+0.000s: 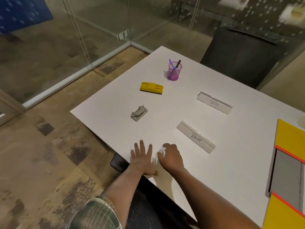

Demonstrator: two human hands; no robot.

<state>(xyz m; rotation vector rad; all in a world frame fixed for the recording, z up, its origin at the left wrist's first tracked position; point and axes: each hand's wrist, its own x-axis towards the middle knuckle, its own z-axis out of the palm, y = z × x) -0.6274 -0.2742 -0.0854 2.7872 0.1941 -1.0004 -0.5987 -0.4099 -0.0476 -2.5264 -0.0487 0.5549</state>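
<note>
Left grip (142,157): my fingers flat, spread, released, at the bench (165,104) edge.
Right grip (170,157): loosely curled, empty.
BEAR plate (195,136): near my right grip; long axis far-left to near-right.

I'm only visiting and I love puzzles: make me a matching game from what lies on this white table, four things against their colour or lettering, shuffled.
Things:
1. pen cup
2. flat block
3. small metal punch
4. nearer name plate

Colour or lettering:
a. grey
b. reads BEAR
c. purple
d. yellow

Right pairs: 1-c, 2-d, 3-a, 4-b.
</note>
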